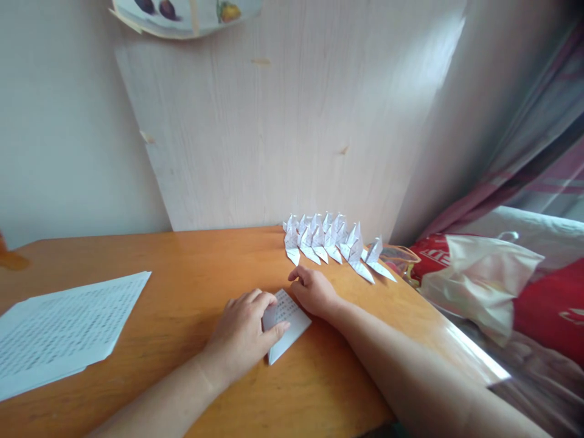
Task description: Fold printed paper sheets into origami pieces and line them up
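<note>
A small folded piece of printed white paper (pixel 288 325) lies on the orange wooden table (pixel 191 267). My left hand (pixel 241 334) rests on its left part, fingers curled and pressing it down. My right hand (pixel 314 292) lies at the paper's upper right corner, fingers bent and touching its edge. Just behind my right hand, a row of several folded white paper cranes (pixel 328 243) stands by the wall panel.
A stack of printed sheets (pixel 59 328) lies at the table's left. A pale wood panel (pixel 283 121) leans against the wall behind. Right of the table's edge are a plastic bag (pixel 483 274), red fabric (pixel 547 304) and a striped curtain (pixel 538 140).
</note>
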`<state>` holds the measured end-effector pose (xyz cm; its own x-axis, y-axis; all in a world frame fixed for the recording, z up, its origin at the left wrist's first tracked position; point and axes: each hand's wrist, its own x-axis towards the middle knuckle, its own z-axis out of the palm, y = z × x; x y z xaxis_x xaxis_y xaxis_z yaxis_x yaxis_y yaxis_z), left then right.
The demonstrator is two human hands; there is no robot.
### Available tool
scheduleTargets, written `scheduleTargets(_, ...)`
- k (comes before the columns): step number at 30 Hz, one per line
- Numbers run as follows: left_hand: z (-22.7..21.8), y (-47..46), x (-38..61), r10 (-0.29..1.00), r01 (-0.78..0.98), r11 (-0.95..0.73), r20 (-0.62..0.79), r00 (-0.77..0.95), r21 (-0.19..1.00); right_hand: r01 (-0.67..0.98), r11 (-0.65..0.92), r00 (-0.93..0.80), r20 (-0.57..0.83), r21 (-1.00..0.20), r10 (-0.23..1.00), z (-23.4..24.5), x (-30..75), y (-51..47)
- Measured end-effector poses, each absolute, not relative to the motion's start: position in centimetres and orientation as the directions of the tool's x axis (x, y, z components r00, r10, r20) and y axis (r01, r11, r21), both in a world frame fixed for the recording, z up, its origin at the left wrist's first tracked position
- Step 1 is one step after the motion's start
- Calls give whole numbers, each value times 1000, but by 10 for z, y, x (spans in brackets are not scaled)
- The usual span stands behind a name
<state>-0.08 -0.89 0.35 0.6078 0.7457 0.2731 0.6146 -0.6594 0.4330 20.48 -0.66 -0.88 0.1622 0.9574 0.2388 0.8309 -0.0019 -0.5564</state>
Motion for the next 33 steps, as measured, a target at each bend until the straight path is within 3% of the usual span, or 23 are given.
scheduleTargets(16,-3,-1,-5,722,592,-677,241,648,438,872,24,70,173,-488,982,1,208,-15)
scheduleTargets(33,4,1,-8,584,477,-790,233,778,386,921,65,-29,99,-384,995,4,205,-23)
